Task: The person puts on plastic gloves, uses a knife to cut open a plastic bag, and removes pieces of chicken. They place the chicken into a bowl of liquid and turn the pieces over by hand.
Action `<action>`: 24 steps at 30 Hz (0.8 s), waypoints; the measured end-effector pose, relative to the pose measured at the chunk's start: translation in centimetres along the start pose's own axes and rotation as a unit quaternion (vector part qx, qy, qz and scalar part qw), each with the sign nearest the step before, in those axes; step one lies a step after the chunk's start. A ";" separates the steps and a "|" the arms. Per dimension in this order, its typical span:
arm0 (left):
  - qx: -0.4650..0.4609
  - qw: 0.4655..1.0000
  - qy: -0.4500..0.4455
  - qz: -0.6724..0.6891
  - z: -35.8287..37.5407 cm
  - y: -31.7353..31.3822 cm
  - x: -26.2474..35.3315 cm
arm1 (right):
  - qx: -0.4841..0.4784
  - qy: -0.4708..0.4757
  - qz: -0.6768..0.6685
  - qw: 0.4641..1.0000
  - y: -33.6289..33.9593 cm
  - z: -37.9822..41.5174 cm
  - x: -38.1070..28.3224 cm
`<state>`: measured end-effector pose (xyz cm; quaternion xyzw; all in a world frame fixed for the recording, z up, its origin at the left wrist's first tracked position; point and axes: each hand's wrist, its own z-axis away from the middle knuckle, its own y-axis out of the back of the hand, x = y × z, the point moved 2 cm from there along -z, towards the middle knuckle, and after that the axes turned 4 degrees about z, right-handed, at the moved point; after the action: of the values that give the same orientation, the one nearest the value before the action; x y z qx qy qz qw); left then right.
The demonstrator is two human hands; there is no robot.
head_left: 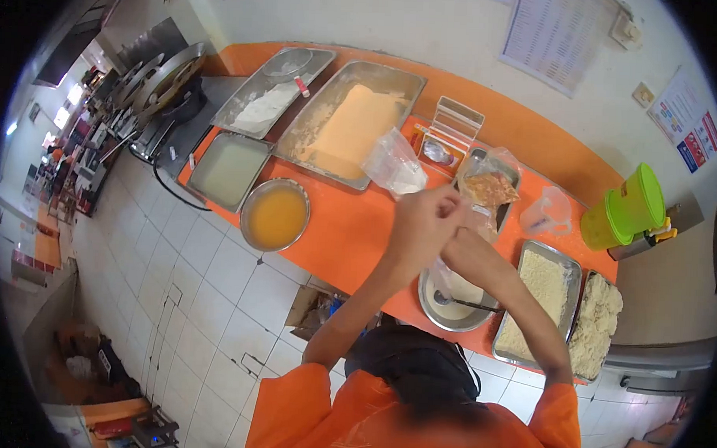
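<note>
Both hands meet above the orange counter, over a steel bowl holding a spoon. The left hand and right hand are closed together on a clear plastic bag, which rises from the pinch up and leftward, its long axis slanting toward the big tray of yellow batter behind.

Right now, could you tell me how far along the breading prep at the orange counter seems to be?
Set out already: the orange liquid bowl, a crumb tray and a heaped tray beside it. In hand: the left hand and right hand meet over a metal bowl that holds a spoon, apparently working a clear bag. Still waiting: pieces in the bagged tray, by the look of it.
</note>
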<state>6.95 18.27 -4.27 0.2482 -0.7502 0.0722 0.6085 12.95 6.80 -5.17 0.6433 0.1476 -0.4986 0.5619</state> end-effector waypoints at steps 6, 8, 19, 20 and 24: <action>-0.089 0.975 -0.180 -0.098 4.1 -6.4 1.5 | -0.008 0.019 -0.379 0.925 -1.3 -1.8 2.9; -0.091 0.969 -0.214 -0.084 5.9 -7.2 3.2 | 0.000 0.037 -0.551 0.834 -1.5 -2.0 4.3; 0.067 0.914 -0.241 -0.318 2.0 -8.7 -4.5 | 0.081 0.058 -0.763 0.639 0.7 -1.0 10.3; 0.046 0.913 -0.240 -0.326 1.4 -8.8 -5.2 | 0.085 0.037 -0.760 0.644 0.6 -1.2 11.2; 0.008 0.943 -0.190 -0.273 0.3 -8.7 -7.5 | 0.255 0.108 -0.565 0.777 0.6 -1.6 14.2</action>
<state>11.70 12.79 -13.19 0.4579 -0.7547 -0.1391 0.4489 20.74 2.76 -16.48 0.6138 0.4117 -0.6732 -0.0245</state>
